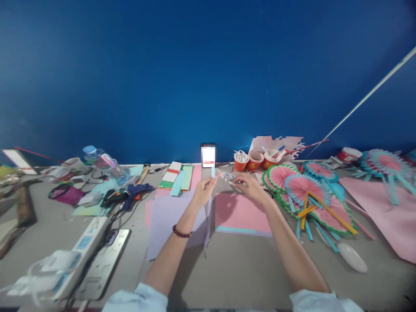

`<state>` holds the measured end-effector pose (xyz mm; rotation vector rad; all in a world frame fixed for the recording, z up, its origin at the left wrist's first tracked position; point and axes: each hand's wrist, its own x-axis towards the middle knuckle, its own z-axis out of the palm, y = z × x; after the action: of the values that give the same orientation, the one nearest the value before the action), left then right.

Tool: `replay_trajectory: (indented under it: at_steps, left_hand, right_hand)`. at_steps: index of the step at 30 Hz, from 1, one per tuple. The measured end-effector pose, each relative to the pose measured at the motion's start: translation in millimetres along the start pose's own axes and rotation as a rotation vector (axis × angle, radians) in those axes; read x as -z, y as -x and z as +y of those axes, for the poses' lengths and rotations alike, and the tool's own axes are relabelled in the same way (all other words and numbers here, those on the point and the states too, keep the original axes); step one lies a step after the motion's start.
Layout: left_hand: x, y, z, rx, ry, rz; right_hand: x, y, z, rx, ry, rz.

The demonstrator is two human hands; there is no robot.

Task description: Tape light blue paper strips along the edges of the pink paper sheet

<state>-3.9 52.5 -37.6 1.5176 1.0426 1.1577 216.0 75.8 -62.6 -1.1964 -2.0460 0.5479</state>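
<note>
My left hand (204, 190) is closed in a pinch, with a short light blue paper strip (213, 172) standing up from its fingers. Close by on the right, my right hand (249, 186) grips a small roll of tape (228, 177) at its right side. The roll's left edge comes near my left fingertips; whether a tape end runs between them is too small to tell. Below my hands lies a pink paper sheet (242, 212) with a light blue strip along its near edge. A lilac paper sheet (172, 221) is under my left forearm.
A lit phone (208, 156) leans against the blue wall. Red paper cups (255, 161) stand behind my right hand. Pleated paper fans (307, 188) pile up on the right. Leftward are a glue gun (134, 193), a plastic bottle (107, 164) and a power strip (82, 255).
</note>
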Motion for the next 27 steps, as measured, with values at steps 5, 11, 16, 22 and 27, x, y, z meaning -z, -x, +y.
replay_trajectory:
  at_steps: [5, 11, 16, 22, 27]
  left_hand:
    - [-3.4, 0, -3, -0.09, 0.028, 0.0]
    - [-3.5, 0, -5, -0.143, 0.079, 0.063]
    - [2.2, -3, -8, -0.182, 0.088, 0.223]
    - [11.0, -13, -27, 0.019, 0.323, 0.207]
    - [2.0, -14, -38, 0.15, 0.539, 0.105]
  right_hand:
    - [1, 2, -11, -0.028, -0.109, 0.052]
    - [0, 0, -18, 0.016, -0.156, 0.083]
    - [-2, -1, -22, 0.041, -0.175, 0.09]
    - [-4, -1, -26, -0.016, -0.212, 0.048]
    - [-9, -1, -25, -0.107, -0.254, 0.079]
